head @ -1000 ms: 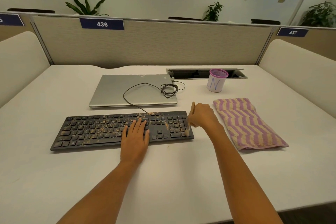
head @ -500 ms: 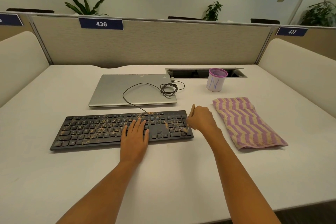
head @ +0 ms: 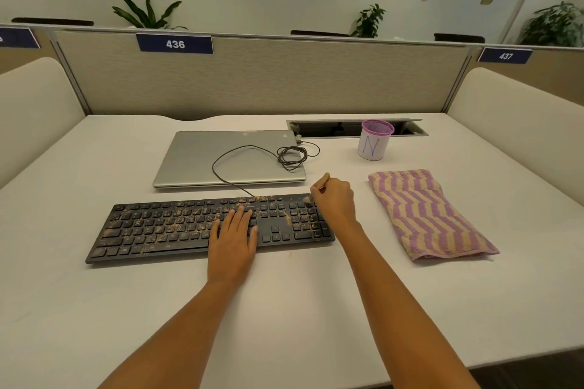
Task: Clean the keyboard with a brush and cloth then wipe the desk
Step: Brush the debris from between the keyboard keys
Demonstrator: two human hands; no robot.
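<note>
Brush (head: 322,182) met dusty keyboard (head: 158,230)
The right hand (head: 335,200) gripped the brush, bristles down; the left hand (head: 232,241) lay flat, grip open, on the keys.

A broad band of desk (head: 300,309) runs between the keyboard (head: 164,230) and the near edge, crossed by two forearms. Far of the keyboard, the closed laptop (head: 221,164) leaves a narrow gap, which its cable (head: 292,155) crosses. The right hand (head: 336,200), gripping a brush (head: 324,179), sits at the keyboard's far right corner, with the cloth (head: 426,215) just right and the cup (head: 374,142) farther. Left of the keyboard the desk lies open.
</note>
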